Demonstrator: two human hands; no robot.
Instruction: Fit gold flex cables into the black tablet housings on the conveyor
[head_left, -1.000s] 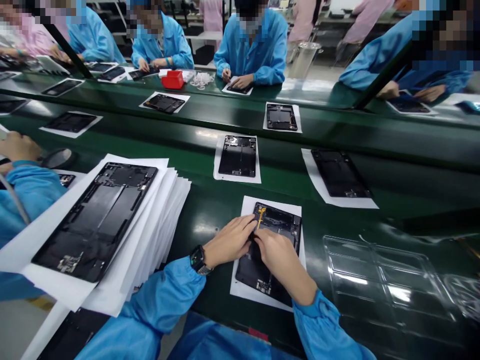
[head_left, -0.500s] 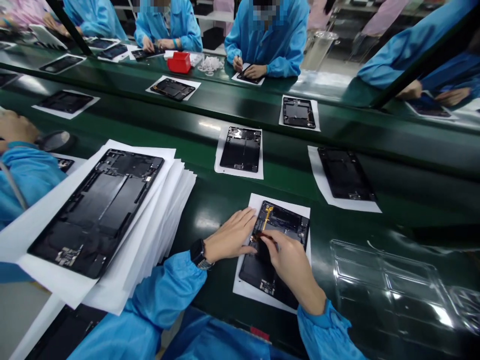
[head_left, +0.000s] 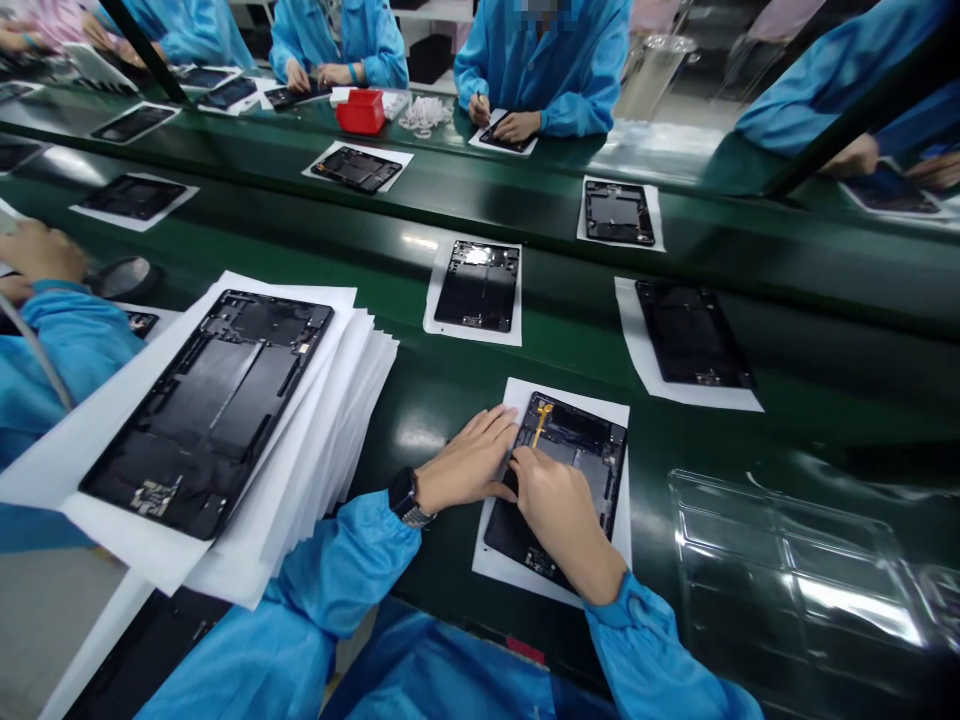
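An opened black tablet housing (head_left: 592, 465) lies on a white sheet (head_left: 491, 560) in front of me. An orange flex cable (head_left: 541, 425) runs down its upper left part, and the cable's lower end disappears under my fingers. My right hand (head_left: 559, 505) is over the housing with its fingers closed at that lower end, near the left edge; the fingertips are hidden. Along the same edge lies my left hand (head_left: 472, 462), fingers stretched out and thumb apart, steadying the housing's side.
At left, another tablet housing (head_left: 210, 410) tops a thick stack of white sheets (head_left: 337, 440). A clear plastic tray (head_left: 795, 560) sits at right. More housings on sheets, such as one housing (head_left: 478, 285), lie on the green conveyor (head_left: 360, 240). Co-workers in blue sit opposite; a neighbour's hand (head_left: 41, 255) is at left.
My right hand has turned and its fingers have curled in further at the housing's left edge, covering the cable end that showed before. My left hand stays in place. The view has shifted slightly.
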